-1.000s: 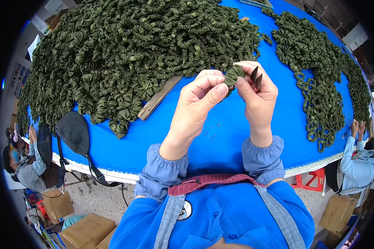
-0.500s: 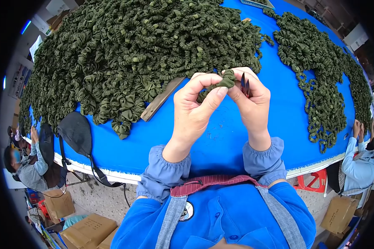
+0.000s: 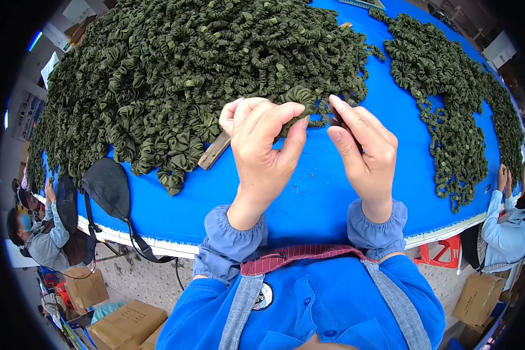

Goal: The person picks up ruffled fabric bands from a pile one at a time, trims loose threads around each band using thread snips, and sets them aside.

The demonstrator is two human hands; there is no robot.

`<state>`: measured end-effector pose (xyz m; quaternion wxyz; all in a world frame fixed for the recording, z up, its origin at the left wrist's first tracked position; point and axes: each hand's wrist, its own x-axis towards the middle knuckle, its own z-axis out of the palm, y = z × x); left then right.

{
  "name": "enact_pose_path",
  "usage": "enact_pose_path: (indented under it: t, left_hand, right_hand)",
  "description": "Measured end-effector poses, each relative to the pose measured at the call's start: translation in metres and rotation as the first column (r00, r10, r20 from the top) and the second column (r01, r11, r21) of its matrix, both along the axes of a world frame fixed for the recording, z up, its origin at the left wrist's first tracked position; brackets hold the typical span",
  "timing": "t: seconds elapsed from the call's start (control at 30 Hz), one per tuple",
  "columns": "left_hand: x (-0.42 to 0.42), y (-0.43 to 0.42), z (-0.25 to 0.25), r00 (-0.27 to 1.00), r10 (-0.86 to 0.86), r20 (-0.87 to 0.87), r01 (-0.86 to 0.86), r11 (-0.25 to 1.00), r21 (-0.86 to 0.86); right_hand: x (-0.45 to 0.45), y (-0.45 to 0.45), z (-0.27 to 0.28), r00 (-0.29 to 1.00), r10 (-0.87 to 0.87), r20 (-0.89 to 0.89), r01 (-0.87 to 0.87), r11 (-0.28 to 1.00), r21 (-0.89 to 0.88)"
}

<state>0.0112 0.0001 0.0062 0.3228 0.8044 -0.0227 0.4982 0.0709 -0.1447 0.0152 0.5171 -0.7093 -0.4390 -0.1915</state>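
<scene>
Above the blue tabletop, my left hand (image 3: 262, 151) pinches a dark green gathered scrunchie (image 3: 299, 100) between thumb and fingertips. The scrunchie stands up past the fingertips, and its lower part is partly hidden behind the hand. Just right of it is my right hand (image 3: 370, 151), closed around small thread snips (image 3: 335, 116). The snips' dark blades show between thumb and forefinger, tilted toward the scrunchie; most of their handle is covered by the palm. A small gap separates my two hands.
A large heap of green scrunchies (image 3: 175, 76) covers the table's (image 3: 309, 198) left and back. Another pile (image 3: 431, 70) lies right. A wooden strip (image 3: 214, 151) and a black cap-like bag (image 3: 106, 184) lie left. People sit at both sides; cardboard boxes (image 3: 128, 324) stand below.
My right hand has come off the scrunchie and moved right, and the snips have swung from pointing up to pointing toward it. My left hand has shifted slightly left, still pinching the scrunchie.
</scene>
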Motion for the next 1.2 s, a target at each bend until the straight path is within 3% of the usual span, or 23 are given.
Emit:
enact_pose_path:
  t: [0.2,1.2]
  left_hand:
    - [-0.0038,-0.0030,0.0061,0.987,0.159,0.018,-0.160,0.963,0.215]
    - [-0.0047,-0.0044,0.0062,0.973,0.228,0.033,-0.226,0.918,0.325]
  right_hand:
    - [-0.0020,0.0055,-0.0030,0.991,-0.048,0.127,0.048,0.999,0.000]
    - [-0.0014,0.0076,-0.0078,0.987,-0.096,0.132,0.106,0.992,-0.066]
